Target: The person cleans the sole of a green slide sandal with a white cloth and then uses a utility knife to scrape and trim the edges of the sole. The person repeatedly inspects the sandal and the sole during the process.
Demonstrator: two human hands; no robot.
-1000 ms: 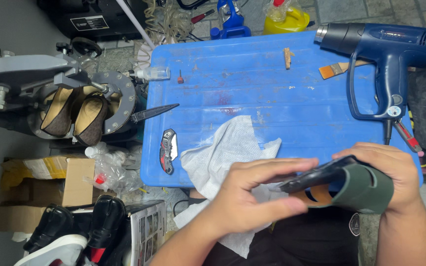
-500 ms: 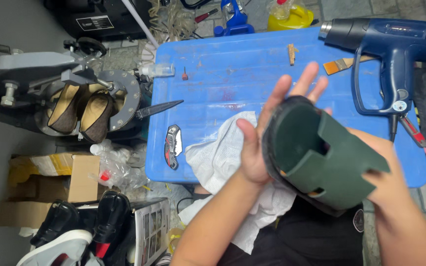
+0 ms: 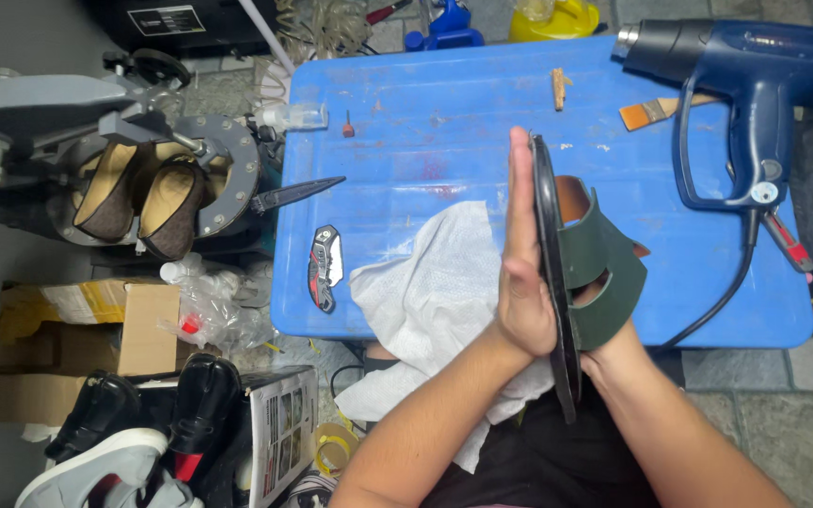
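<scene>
My left hand point(image 3: 522, 273) lies flat, fingers straight and together, pressed against the black sole of a green sandal point(image 3: 583, 273) that I hold on edge over the near edge of the blue tabletop point(image 3: 444, 122). My right hand point(image 3: 604, 343) is mostly hidden inside the sandal's green straps, so I cannot tell how its fingers sit; only the wrist shows below.

Under my left wrist a crumpled white cloth point(image 3: 425, 292) spreads from the tabletop's near edge down over my lap. Just left of it, by the near left corner, lies a folded pocket knife point(image 3: 323, 268). A dark blade point(image 3: 294, 195) pokes in over the left edge. Toward the far left corner stand a small clear bottle point(image 3: 294, 117) and a little red-tipped bit point(image 3: 348, 123). Along the right side rests a blue heat gun point(image 3: 745, 75), its cord trailing to the near right corner, with an orange-bristled brush point(image 3: 651, 111) just beside its nozzle and a small wood scrap point(image 3: 559, 87) near the far edge.

Off the left edge, a grey machine point(image 3: 96, 141) holds two brown shoes point(image 3: 138, 198).
</scene>
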